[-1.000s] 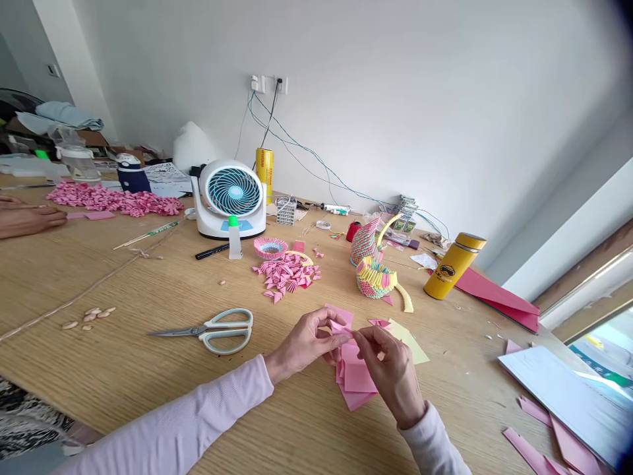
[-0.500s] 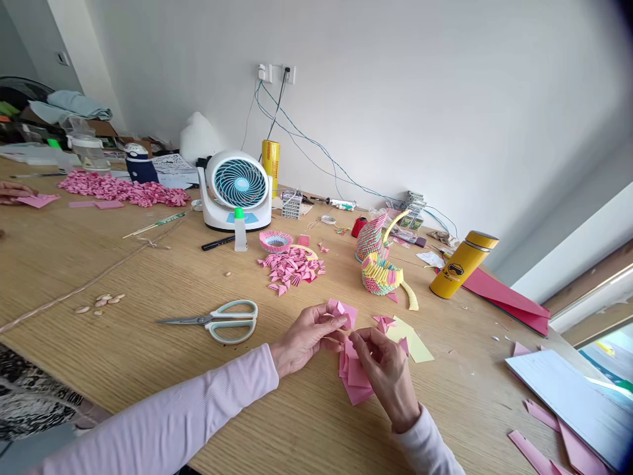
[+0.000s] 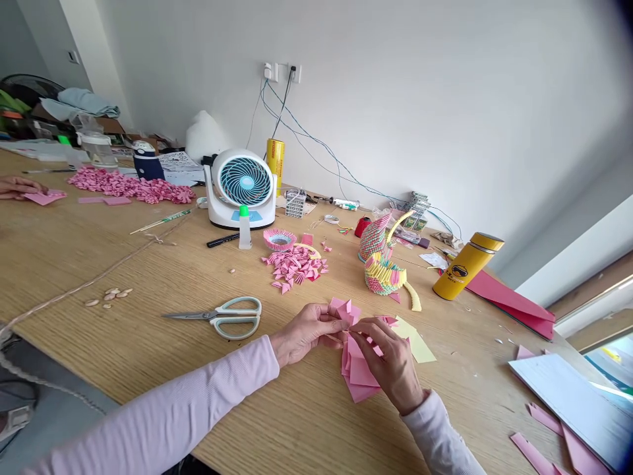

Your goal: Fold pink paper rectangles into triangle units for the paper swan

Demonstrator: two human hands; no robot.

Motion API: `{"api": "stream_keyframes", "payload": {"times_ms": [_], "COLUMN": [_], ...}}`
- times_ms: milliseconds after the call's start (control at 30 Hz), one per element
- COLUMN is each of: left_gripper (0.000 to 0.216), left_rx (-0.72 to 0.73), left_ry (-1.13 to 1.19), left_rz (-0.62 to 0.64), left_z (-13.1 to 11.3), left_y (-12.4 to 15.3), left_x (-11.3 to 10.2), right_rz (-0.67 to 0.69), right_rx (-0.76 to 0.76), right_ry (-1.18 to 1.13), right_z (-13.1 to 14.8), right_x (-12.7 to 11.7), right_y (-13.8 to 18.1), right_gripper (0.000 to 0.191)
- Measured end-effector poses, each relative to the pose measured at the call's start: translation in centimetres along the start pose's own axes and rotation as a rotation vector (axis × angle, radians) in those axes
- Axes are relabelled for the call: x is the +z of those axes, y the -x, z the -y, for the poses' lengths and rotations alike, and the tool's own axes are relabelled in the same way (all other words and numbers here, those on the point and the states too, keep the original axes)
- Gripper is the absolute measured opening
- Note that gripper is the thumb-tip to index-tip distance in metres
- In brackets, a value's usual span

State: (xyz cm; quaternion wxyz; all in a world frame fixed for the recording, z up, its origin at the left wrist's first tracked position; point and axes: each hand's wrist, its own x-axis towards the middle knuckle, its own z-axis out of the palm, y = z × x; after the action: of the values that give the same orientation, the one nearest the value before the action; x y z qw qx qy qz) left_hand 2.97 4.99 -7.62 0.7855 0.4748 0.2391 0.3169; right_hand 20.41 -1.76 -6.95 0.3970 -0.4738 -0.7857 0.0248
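My left hand [image 3: 311, 333] is closed in a pinch, thumb against fingers, on a small folded piece of pink paper [image 3: 348, 307] that is mostly hidden. My right hand [image 3: 388, 356] meets it from the right, thumb and fingertips pinched on the same piece. Under and between the hands lies a stack of pink paper slips [image 3: 360, 373]. Beyond my right fingers are a pale yellow sheet [image 3: 418, 340] and a few pink folded pieces. Scissors [image 3: 232, 318] with white handles lie left of my left hand.
Farther back are a heap of pink folded pieces [image 3: 294, 267], a ring-shaped paper bowl [image 3: 279, 240], a yellow-rimmed paper basket [image 3: 383, 277], a fan [image 3: 242, 188], a glue bottle [image 3: 244, 231] and a yellow flask [image 3: 465, 267]. Another person's hand [image 3: 14, 187] holds pink paper at far left.
The fingertips of both hands have come closer together, and my right hand has turned a little over the slips. The whole view has shifted slightly.
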Motion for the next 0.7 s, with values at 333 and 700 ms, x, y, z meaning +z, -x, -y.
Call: {"api": "stream_keyframes", "payload": {"times_ms": [333, 700], "left_gripper": [0.034, 0.037], "left_rx": [-0.087, -0.06], "left_ry": [-0.026, -0.15], "left_rz": [-0.019, -0.007], "left_z": [-1.1, -1.2], "left_y": [0.5, 0.4], "left_x": [0.1, -0.1], "right_rz": [0.042, 0.039], "right_rx": [-0.063, 0.106], "right_ry": [0.0, -0.093], "right_z": [-0.4, 0.1], "right_x": [-0.1, 0.6], "right_y": [-0.3, -0.3], "right_gripper": [0.012, 0.014]}}
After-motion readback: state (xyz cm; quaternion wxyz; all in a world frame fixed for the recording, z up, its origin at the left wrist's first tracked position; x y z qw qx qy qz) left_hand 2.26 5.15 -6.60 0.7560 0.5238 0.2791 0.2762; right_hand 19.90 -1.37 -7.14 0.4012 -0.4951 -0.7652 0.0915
